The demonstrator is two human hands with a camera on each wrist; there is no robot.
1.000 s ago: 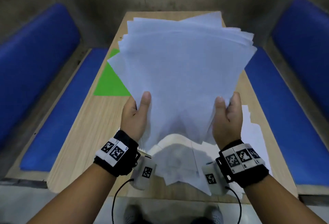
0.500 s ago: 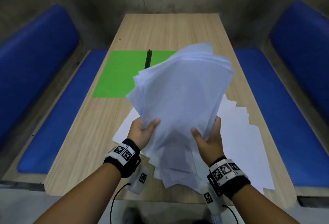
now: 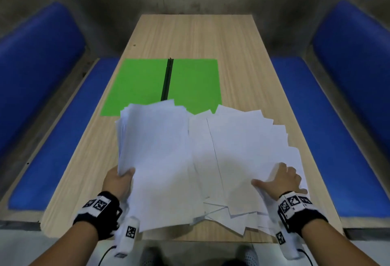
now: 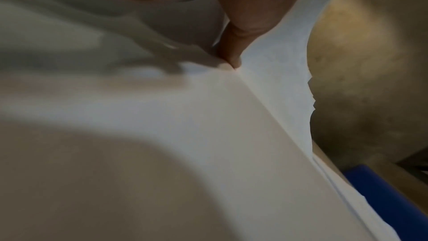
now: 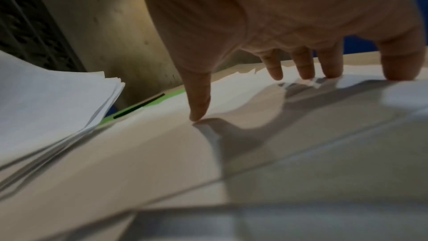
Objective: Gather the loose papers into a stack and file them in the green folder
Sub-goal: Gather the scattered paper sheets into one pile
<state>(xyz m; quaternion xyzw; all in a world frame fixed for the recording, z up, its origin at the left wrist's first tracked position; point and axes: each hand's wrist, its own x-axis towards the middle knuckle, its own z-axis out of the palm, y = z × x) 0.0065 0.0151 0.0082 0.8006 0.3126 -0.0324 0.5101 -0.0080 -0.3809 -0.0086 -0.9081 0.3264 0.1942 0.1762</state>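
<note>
We have lowered the gathered stack [image 3: 156,149], left hand [image 3: 118,183] still pinching it; our right hand [image 3: 280,179], released, fingers spread, presses the fanned sheets [image 3: 249,139] beside it.

Booth nook (blue benches [image 3: 329,139], wooden table [image 3: 196,37])

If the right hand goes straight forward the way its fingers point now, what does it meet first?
The right hand already touches the fanned loose papers with straight fingertips; going on, it likely slides over them, then onto bare table. Depth is uncertain.
</note>
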